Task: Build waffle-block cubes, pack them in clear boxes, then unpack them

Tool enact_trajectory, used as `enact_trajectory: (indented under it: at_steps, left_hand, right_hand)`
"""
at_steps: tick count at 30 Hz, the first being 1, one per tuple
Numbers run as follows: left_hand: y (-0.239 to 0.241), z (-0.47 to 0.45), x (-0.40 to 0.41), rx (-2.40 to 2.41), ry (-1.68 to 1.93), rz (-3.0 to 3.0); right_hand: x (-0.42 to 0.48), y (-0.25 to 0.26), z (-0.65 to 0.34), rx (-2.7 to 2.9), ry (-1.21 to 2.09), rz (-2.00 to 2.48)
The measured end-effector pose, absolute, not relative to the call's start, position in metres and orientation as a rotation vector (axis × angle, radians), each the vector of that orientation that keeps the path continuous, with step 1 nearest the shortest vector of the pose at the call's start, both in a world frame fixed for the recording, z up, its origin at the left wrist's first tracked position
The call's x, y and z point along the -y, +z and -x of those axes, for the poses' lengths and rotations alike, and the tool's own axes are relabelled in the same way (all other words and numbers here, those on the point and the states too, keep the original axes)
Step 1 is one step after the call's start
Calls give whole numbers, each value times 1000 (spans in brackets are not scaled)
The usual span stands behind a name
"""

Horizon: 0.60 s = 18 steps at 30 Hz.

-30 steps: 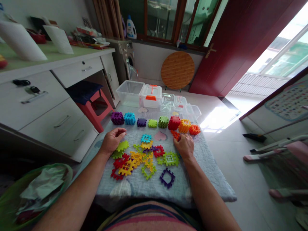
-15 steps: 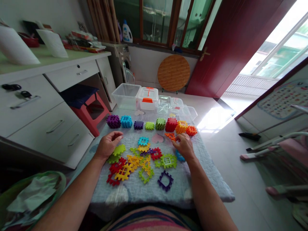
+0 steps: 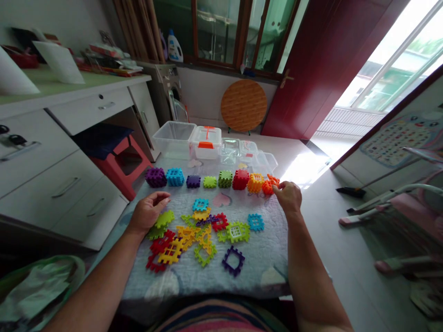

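Observation:
My right hand [image 3: 290, 197] pinches an orange triangular building tile [image 3: 273, 178] over the orange tile stack [image 3: 268, 188] at the right end of a row. The fingertips partly hide where tile and stack meet. Nothing is held in my left hand [image 3: 147, 213]; it hovers by the yellow-green tiles [image 3: 164, 218], thumb and fingers apart. Loose notched tiles lie in front of me: a yellow one [image 3: 172, 250], a blue one [image 3: 255, 222], a dark purple frame [image 3: 233, 261] and a green one with a white window [image 3: 237, 232].
Stacks sorted by colour run across the cloth-covered table [image 3: 256, 276], from purple [image 3: 155, 177] to yellow-orange [image 3: 255, 182]. Behind them stand a clear open bin [image 3: 175, 138] and a lidded box with orange latches [image 3: 206, 143]. A red stool [image 3: 128, 161] is at the left.
My right hand has carried the orange triangle rightward to the orange stack, uncovering the blue tile. My left hand stays near the yellow-green tiles. The view has shifted slightly.

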<state>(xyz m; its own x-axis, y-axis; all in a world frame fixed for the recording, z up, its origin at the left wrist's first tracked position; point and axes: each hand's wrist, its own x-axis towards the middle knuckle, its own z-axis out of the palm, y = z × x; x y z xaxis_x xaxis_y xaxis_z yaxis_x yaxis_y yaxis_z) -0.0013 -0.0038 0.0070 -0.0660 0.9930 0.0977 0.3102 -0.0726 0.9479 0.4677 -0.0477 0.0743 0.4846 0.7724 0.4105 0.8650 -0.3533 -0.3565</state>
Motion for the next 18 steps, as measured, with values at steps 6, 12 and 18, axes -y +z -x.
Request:
enact_trajectory:
  at_steps: [6, 12, 18]
  left_hand:
    - [6, 2, 4, -1458, 1172, -1446]
    - [7, 0, 4, -1455, 1177, -1436]
    - [4, 1, 3, -1448, 1187, -1440]
  right_hand:
    - [43, 62, -462, 1359, -212, 2269]
    - [50, 68, -462, 1302, -250, 2131]
    - [80, 79, -444, 1459, 146, 1982]
